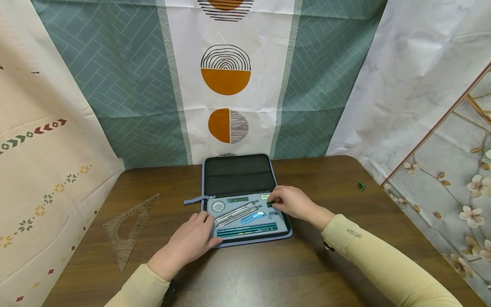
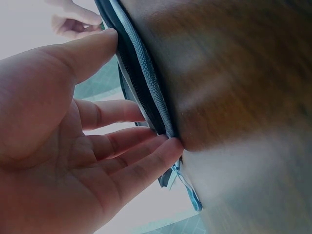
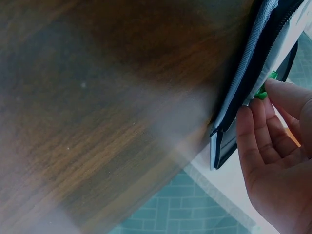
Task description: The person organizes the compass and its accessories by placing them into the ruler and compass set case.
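Observation:
An open zip case [image 1: 251, 243] lies on the table, its grey tray holding a geometry set. My left hand [image 1: 193, 233] rests on the case's left edge, the thumb over the rim and the fairly straight fingers against its side. At the tray's upper right, my right hand [image 1: 293, 202] pinches a small green piece [image 3: 262, 92], partly hidden by the fingers. The tray holds metal compasses [image 1: 238, 213], a light-blue cutter [image 1: 253, 217], dark green pencils [image 1: 247, 230], a round white item [image 1: 218, 207] and a green strip-like box [image 1: 238, 199].
A clear set square [image 1: 114, 230] with a protractor cut-out lies on the left of the table [image 1: 245, 277]. Another small green object [image 1: 362, 186] sits at the far right. Behind the raised dark lid [image 1: 238, 179] hangs a patterned curtain [image 1: 326, 85].

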